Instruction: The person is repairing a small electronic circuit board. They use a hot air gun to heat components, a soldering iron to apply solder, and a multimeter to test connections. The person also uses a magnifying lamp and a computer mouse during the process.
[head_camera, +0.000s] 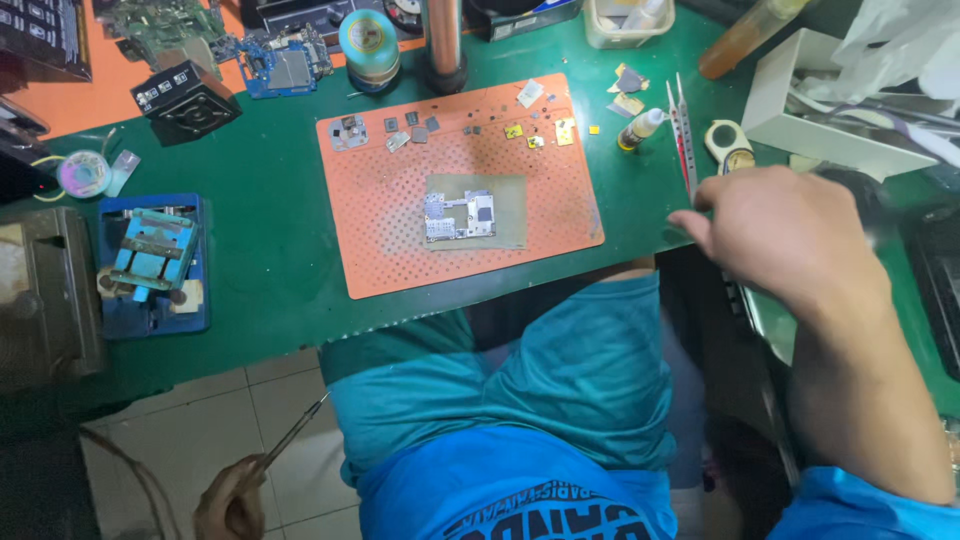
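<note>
We reach our right hand (775, 235) toward the tweezers (682, 140) at the right of the green surface (270, 230).

The tweezers lie just beyond our right fingertips, beside a small glue bottle (640, 128); that hand is loosely curled, holding nothing we can see. Our left hand (232, 505) is low by our knee, pinched on a thin probe (295, 432) whose tip points up. Mid-surface, a circuit board (460, 214) rests on an orange mat (455, 185), with small chips (410, 128) along the mat's far edge. A blue board clamp (152, 262) stands at the left. To do this well, we judge it wise to lift the tweezers by their middle and keep the probe tip clear of our leg.
</note>
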